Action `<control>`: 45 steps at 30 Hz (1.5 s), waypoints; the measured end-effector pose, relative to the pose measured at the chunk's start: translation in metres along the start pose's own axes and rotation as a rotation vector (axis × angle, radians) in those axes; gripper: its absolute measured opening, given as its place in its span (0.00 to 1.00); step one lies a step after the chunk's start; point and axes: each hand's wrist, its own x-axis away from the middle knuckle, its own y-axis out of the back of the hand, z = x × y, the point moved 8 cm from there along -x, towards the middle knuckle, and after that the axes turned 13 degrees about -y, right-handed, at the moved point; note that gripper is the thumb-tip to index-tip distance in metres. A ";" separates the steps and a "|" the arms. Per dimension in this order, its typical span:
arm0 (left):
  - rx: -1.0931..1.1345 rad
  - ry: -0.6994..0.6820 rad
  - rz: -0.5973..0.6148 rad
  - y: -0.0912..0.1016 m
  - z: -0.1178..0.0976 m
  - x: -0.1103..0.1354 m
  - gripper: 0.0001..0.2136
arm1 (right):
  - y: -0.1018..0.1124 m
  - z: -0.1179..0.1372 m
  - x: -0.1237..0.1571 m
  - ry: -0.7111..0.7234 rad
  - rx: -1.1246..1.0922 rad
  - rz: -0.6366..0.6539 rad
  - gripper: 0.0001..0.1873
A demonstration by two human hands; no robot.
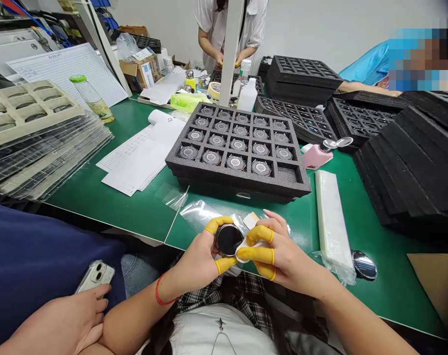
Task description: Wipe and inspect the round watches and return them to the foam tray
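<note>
My left hand pinches a round black disc, like a watch face, between thumb and forefinger in yellow finger cots. My right hand, also in yellow finger cots, presses a small white wipe against the disc's right edge. Both hands hover over the near edge of the green table. Just ahead stands a black foam tray with several round parts in its cells; its near right cell is empty.
A clear plastic bag lies under my hands. A white wipe pack, pink dispenser bottle and stacked black foam trays are right. Papers and plastic trays are left. A person's hand holds a phone beside me; others work opposite.
</note>
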 end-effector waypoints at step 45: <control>0.106 -0.167 -0.342 0.046 -0.030 -0.021 0.31 | -0.067 -0.030 0.013 -0.436 -0.430 -0.170 0.27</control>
